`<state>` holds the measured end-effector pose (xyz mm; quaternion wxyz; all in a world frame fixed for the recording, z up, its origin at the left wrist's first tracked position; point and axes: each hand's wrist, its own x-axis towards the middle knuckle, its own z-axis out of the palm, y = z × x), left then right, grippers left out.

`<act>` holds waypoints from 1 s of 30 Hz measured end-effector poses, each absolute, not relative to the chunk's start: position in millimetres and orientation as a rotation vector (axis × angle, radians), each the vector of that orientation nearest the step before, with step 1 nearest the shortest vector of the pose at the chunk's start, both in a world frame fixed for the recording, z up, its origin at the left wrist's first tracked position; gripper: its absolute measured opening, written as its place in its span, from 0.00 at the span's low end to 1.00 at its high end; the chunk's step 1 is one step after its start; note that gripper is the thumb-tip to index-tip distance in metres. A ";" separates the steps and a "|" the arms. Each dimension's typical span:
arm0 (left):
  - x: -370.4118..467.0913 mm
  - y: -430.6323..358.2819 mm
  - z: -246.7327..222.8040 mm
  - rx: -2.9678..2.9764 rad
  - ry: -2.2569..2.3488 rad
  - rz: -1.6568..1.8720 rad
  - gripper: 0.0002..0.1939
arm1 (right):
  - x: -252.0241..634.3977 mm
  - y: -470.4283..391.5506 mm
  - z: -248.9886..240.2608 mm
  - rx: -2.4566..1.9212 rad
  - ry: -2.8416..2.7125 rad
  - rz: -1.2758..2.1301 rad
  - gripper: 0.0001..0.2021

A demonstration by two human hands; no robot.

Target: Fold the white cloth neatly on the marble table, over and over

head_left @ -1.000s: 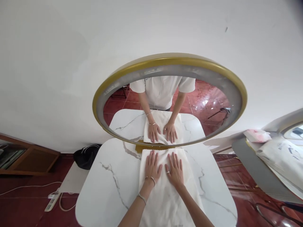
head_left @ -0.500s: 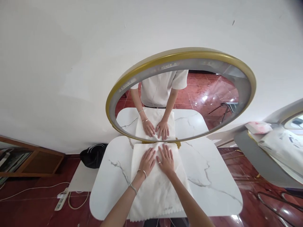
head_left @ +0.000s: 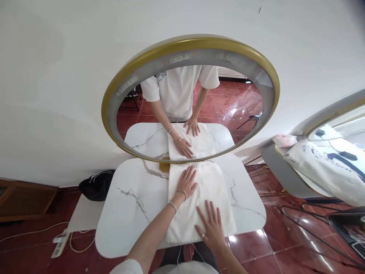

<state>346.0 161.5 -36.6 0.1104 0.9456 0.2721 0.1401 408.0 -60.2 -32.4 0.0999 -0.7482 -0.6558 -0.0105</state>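
A white cloth (head_left: 205, 182) with a scalloped edge lies spread on the white marbled table (head_left: 122, 224). My left hand (head_left: 186, 183) rests flat on the cloth's upper left part, fingers extended; two bracelets circle that wrist. Lower down and to the right, my right hand (head_left: 211, 227) presses on the cloth near its front edge, fingers spread, a ring on one finger. Neither hand holds anything. The oval gold-rimmed mirror (head_left: 188, 45) behind the table reflects both hands, the cloth and a white shirt.
A black bag (head_left: 97, 185) sits on a low white surface at left, with a power strip (head_left: 60, 245) on the red floor. At right are a side table (head_left: 285, 177) bearing a white bag (head_left: 327, 171), and a dark chair (head_left: 348, 228).
My right hand has slid down the cloth toward its front edge, fingers spreading. The cloth has shifted right on the table, with its front edge pulled farther up. The view has also moved.
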 end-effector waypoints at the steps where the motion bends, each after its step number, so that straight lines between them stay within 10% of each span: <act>1: 342.3 162.8 -36.3 2.780 0.785 0.406 0.32 | 400.6 -57.2 -31.3 -2.223 -1.933 -0.023 0.33; 18: 152.4 226.5 -18.8 2.857 0.825 0.088 0.31 | 252.0 22.0 25.2 -1.441 -2.291 0.963 0.26; 30: 197.0 198.9 -28.9 2.875 1.141 0.182 0.29 | 306.4 12.9 -2.7 -1.509 -2.196 0.828 0.26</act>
